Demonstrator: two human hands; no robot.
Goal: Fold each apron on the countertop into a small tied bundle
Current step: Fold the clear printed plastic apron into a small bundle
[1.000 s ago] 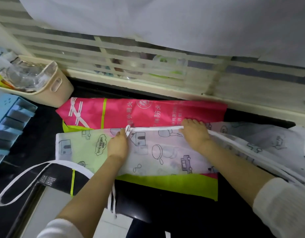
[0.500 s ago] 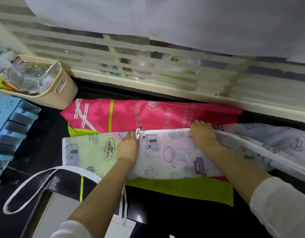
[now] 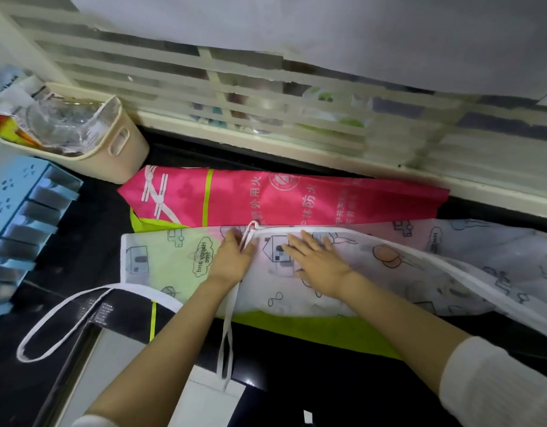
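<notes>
The printed translucent apron lies across the black surface, on top of a pink and green apron whose pink part shows behind it and whose green edge shows in front. Its right portion trails off toward the right edge of the view.

Left hand: flat on the printed apron, fingers extended toward its white-bound far edge. A white tie strap runs from that edge along the thumb side of the hand and hangs over the front of the surface.

Right hand: just beside the left, palm down, fingers spread and pressing on the fabric.

A white neck loop extends from the apron's left end. A beige basket and a blue rack stand at the left.
</notes>
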